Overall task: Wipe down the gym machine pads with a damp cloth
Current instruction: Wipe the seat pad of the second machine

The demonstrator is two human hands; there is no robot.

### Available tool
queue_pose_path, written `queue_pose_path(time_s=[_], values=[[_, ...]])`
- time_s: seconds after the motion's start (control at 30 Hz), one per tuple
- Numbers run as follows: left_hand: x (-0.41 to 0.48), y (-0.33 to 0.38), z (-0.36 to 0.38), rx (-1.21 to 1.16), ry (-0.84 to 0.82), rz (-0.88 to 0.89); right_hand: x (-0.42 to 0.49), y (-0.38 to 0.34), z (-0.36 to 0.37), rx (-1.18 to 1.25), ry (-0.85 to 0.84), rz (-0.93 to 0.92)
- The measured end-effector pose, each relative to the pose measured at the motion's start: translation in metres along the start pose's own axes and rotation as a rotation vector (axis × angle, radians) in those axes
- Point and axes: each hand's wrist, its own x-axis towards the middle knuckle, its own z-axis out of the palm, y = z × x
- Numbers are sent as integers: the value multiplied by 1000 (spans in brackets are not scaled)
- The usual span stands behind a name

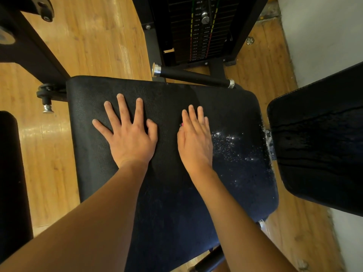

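Both my hands lie flat on the black seat pad (169, 193), which fills the middle of the view. My left hand (129, 140) is spread wide, fingers straight and splayed, palm down on the far left part of the pad, holding nothing. My right hand (194, 142) lies just right of it, fingers straight and close together, also pressed flat. I see no damp cloth anywhere. A tiny pink speck (181, 124) shows at the thumb edge of my right hand, and I cannot tell whether it is a corner of cloth under the palm or something else. The right half of the pad looks darker and glossy, with white flecks (229, 142) scattered just right of my right hand, while the left half looks dull and grainy. So I judge the wipe of this pad to be partway through, with the left side not yet done. Next I would need the cloth under a flat hand, then even strokes across the dull left part and over the flecks, before turning to the back pad (318, 144) at the right. The only writing is on the weight stack (200, 36) at the far side. It has white figures in two columns, one marked LB and one KG, beside the selector pin (205, 19), but the numbers are too small to read surely. I see no brand name.
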Motion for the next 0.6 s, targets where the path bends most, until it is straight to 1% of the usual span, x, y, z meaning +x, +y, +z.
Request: queue_pose_path(time_s=[0.27, 0.43, 0.6], values=[[-2, 0, 3, 6, 21, 8, 32, -1, -4, 0, -19, -31], [-2, 0, 2, 10, 8, 12, 12, 1, -3, 13, -32, -34], [0, 0, 0, 15, -1, 21, -12, 6, -5, 33, -51, -75]])
